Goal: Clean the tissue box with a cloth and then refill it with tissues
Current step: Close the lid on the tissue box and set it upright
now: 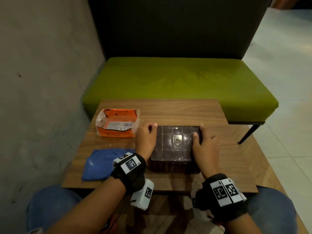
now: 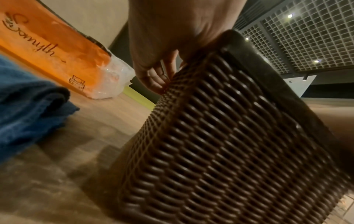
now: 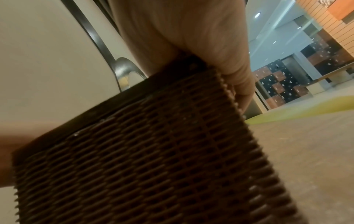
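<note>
Dark brown woven tissue box (image 1: 175, 146) at tabletop (image 1: 185, 110) centre, gridded flat face up. Left hand (image 1: 146, 138) grasping its 9 o'clock side, fingers curled over the far corner; right hand (image 1: 205, 147) grasping the 3 o'clock side, thumb (image 1: 195, 137) pressed on the top face. Blue cloth (image 1: 101, 163) folded flat at 8 o'clock of the box, just beside the left wrist. Orange tissue pack (image 1: 117, 123), wrapper torn open, at 10 o'clock. Green bench (image 1: 177, 81) beyond at 12 o'clock.
</note>
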Tool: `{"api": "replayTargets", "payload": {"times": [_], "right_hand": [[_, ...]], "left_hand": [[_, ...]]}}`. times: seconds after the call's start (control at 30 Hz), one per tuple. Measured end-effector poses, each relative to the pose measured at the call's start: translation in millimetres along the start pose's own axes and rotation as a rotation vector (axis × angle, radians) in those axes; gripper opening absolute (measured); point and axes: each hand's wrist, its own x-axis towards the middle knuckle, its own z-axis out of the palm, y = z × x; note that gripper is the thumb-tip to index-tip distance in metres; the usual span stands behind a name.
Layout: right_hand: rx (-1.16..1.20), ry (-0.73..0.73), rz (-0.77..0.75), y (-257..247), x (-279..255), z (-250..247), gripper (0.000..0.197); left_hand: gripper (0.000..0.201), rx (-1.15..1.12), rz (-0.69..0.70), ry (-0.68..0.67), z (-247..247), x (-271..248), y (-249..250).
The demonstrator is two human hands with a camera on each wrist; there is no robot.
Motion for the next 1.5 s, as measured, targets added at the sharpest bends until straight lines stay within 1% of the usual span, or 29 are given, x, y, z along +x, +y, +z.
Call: {"api": "replayTargets", "payload": {"times": [0.13,0.2,0.27,0.3,0.33,0.43,0.5,0.63,0.7,0.77,0.8,0.83,0.9,0.97,1.0,1.03,1.07,1.1,1.13,1.17,1.2,1.23,1.27,1.3,1.33,1.37,1.43,1.5], "right_hand": [[-0.007,-0.032,-0.001,2,-3,-5,0.048],[-0.092,-0.005,-0.107,-3,-6,-8,0.050],[-0.173,-0.009,-0.277,-14,-7,-8,0.051],[-0.226,-0.054,-0.345,-19,-7,-5,0.052],[-0.286,-0.125,-0.380,-24,-7,-2,0.053],[-0.416,-0.333,-0.385,-27,-6,8,0.056],[-0.435,-0.398,-0.365,-23,-4,12,0.056],[-0.429,-0.413,-0.338,-20,-2,13,0.056],[-0.445,-0.405,-0.332,-20,-1,11,0.056],[-0.492,-0.391,-0.322,-18,1,11,0.058],[-0.516,-0.376,-0.317,-16,1,12,0.059],[-0.521,-0.349,-0.301,-12,2,11,0.061],[-0.441,-0.254,-0.216,-5,4,2,0.069],[-0.239,-0.170,-0.026,5,7,-15,0.078],[-0.142,-0.167,0.076,10,9,-25,0.083],[-0.086,-0.193,0.168,13,11,-35,0.085],[-0.068,-0.251,0.242,12,12,-43,0.085],[-0.063,-0.330,0.299,9,13,-49,0.083],[-0.055,-0.416,0.337,2,12,-53,0.082],[-0.044,-0.495,0.351,-6,12,-54,0.081],[-0.051,-0.547,0.332,-15,11,-54,0.085],[-0.072,-0.563,0.290,-21,12,-52,0.093],[-0.095,-0.546,0.234,-26,12,-51,0.104],[-0.093,-0.516,0.190,-27,14,-48,0.114],[-0.053,-0.493,0.158,-29,15,-48,0.118],[0.013,-0.474,0.139,-28,17,-48,0.119],[0.205,-0.431,0.136,-31,20,-50,0.106],[0.379,-0.371,0.125,-32,21,-49,0.083]], "left_hand": [[0.017,0.055,0.039,-0.044,-8,-3,7],[0.025,0.166,0.145,-0.062,-11,-6,16],[0.038,0.288,0.262,-0.156,-7,-12,27],[0.044,0.343,0.313,-0.224,-3,-18,32],[0.047,0.418,0.363,-0.299,2,-22,32],[0.062,0.739,0.475,-0.512,9,-33,27],[0.069,0.824,0.484,-0.558,10,-33,24],[0.067,0.816,0.460,-0.583,12,-31,24],[0.062,0.826,0.428,-0.559,13,-29,23],[0.067,0.839,0.402,-0.517,13,-28,24],[0.068,0.795,0.371,-0.496,12,-29,22],[0.064,0.712,0.307,-0.473,9,-28,21],[0.055,0.454,0.098,-0.398,-4,-23,13],[0.053,0.158,-0.086,-0.259,-23,-16,3],[0.050,0.066,-0.148,-0.230,-34,-13,2],[0.048,0.043,-0.219,-0.272,-42,-9,2],[0.050,0.069,-0.298,-0.375,-49,-5,8],[0.055,0.103,-0.382,-0.512,-52,-1,14],[0.061,0.127,-0.456,-0.641,-52,2,20],[0.070,0.147,-0.501,-0.736,-51,4,28],[0.076,0.170,-0.508,-0.787,-49,7,35],[0.080,0.201,-0.488,-0.803,-47,8,42],[0.081,0.226,-0.457,-0.793,-46,8,49],[0.080,0.235,-0.424,-0.760,-47,8,53],[0.076,0.220,-0.379,-0.707,-49,10,56],[0.073,0.168,-0.342,-0.645,-50,13,56],[0.070,-0.040,-0.286,-0.530,-55,19,49],[0.063,-0.257,-0.262,-0.429,-57,19,37]]}}
